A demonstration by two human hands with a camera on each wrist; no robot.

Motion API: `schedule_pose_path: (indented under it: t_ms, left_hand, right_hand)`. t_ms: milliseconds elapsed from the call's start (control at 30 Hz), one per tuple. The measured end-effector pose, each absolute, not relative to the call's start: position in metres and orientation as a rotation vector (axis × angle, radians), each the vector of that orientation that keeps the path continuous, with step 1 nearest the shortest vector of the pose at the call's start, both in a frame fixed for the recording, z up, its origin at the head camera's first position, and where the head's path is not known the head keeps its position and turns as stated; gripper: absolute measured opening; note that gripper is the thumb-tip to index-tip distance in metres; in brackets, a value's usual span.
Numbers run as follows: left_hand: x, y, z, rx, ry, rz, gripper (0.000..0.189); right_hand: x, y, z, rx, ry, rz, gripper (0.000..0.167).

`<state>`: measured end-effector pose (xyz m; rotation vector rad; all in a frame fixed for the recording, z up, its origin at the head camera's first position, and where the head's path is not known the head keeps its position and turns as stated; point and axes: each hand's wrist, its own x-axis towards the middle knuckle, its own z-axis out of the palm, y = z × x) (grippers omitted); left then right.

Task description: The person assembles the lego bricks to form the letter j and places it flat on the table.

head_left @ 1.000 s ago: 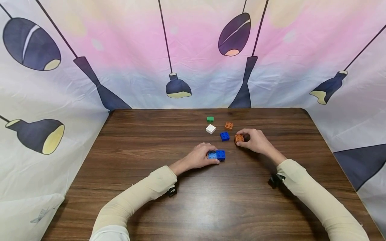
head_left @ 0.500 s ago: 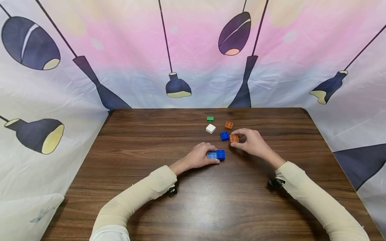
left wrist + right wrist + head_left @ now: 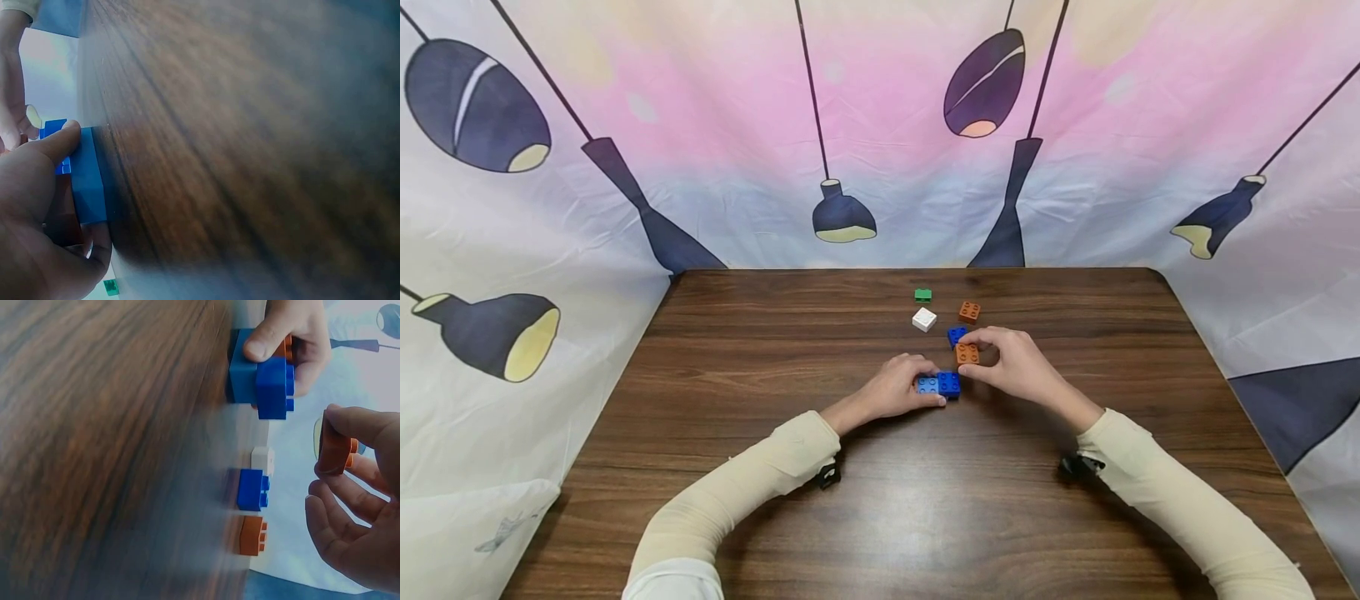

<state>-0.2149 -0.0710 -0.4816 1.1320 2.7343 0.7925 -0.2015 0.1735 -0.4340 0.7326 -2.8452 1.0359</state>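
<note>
Table (image 3: 880, 525): dark wood-grain, under the blue stack (image 3: 942, 384).
Left hand (image 3: 897, 388): fingers curled round blue stack.
Right hand (image 3: 1021, 363): thumb and fingers pinching one orange brick (image 3: 967, 355), raised, just beyond blue stack, to its right.
Blue brick (image 3: 956, 335), white brick (image 3: 924, 319): beyond blue stack.
Far orange brick (image 3: 969, 312): farther beyond it.
Green brick (image 3: 922, 295): farthest beyond it.

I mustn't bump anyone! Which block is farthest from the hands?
The green block, at the back. It's the only green one; the white block, loose blue block and loose orange block lie nearer the left hand or right hand; others are held.
</note>
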Motion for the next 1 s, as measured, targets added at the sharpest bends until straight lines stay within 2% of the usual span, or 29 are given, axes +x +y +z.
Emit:
schedule_pose_path:
  t_ms: [1000]
  left_hand:
    - [-0.215, -0.071, -0.481, 1.154, 2.721, 0.815, 0.034]
  right_hand:
    - [-0.191, 0.154, -0.452, 0.905, -2.816, 0.992, 0.037]
